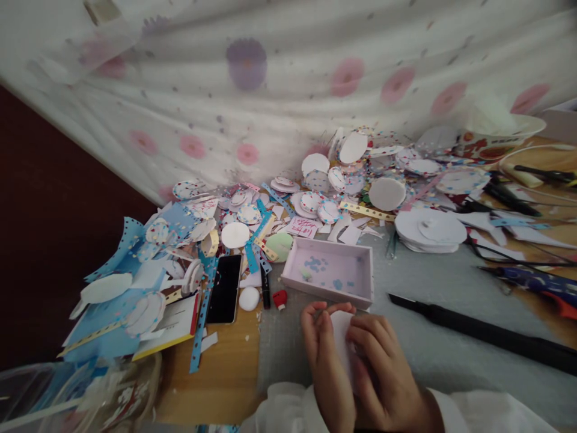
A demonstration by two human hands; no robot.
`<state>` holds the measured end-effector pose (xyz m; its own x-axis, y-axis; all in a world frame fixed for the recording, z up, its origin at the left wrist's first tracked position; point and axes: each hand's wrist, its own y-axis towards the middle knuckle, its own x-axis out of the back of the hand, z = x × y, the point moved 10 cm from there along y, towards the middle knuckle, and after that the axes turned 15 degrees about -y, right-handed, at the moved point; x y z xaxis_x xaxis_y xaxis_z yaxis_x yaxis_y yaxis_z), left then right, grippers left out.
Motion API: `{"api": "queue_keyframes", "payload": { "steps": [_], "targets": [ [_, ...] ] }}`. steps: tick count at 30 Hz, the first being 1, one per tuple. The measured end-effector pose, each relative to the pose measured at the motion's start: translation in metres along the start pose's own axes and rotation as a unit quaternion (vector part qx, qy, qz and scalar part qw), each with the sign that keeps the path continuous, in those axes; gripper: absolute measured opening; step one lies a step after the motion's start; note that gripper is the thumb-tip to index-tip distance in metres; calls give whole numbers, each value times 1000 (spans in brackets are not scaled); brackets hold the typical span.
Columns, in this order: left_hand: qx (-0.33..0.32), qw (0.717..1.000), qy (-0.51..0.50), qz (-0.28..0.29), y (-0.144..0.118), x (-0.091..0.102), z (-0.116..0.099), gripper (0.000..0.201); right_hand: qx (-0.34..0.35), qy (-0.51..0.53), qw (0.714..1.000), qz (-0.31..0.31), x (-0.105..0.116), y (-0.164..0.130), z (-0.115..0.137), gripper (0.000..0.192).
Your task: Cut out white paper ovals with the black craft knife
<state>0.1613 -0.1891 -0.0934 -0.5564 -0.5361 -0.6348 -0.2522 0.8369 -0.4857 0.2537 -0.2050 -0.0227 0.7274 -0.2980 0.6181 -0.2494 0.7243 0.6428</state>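
Note:
Both hands meet low in the middle of the head view, over the grey cutting mat. Between them is a piece of white paper, standing on edge and partly hidden by fingers. My left hand is closed around its left side, fingertips curled at the top. My right hand grips the paper's right side with bent fingers. Just beyond the fingertips sits a shallow white box with small blue paper bits inside. To the right lies a black craft knife, its blade pointing left.
Paper discs and scraps pile along the curtain. A black phone, a white round piece, a black marker and a small red object lie left of the box. Scissors lie right; a paper bowl stands behind.

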Motion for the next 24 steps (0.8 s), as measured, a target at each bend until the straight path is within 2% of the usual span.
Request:
{"api": "queue_keyframes", "payload": {
  "steps": [4,9,13,16,19,24],
  "targets": [
    [-4,1000,22,-20,1,1,-3,31,-3,33,997,70,-13,10,-1,35],
    [-2,999,49,-11,4,7,-1,32,-1,71,989,133,-26,13,0,32],
    [-8,995,100,-10,5,12,0,27,-13,72,989,126,-29,6,-4,34],
    [-17,993,114,22,4,3,-2,23,-30,65,991,109,-28,2,-6,20],
    [-28,993,107,41,3,-6,-5,21,-41,52,995,79,-21,2,-6,17],
    [-43,995,86,24,4,-1,-6,25,-49,47,995,71,-19,7,-5,14]
  ]
}}
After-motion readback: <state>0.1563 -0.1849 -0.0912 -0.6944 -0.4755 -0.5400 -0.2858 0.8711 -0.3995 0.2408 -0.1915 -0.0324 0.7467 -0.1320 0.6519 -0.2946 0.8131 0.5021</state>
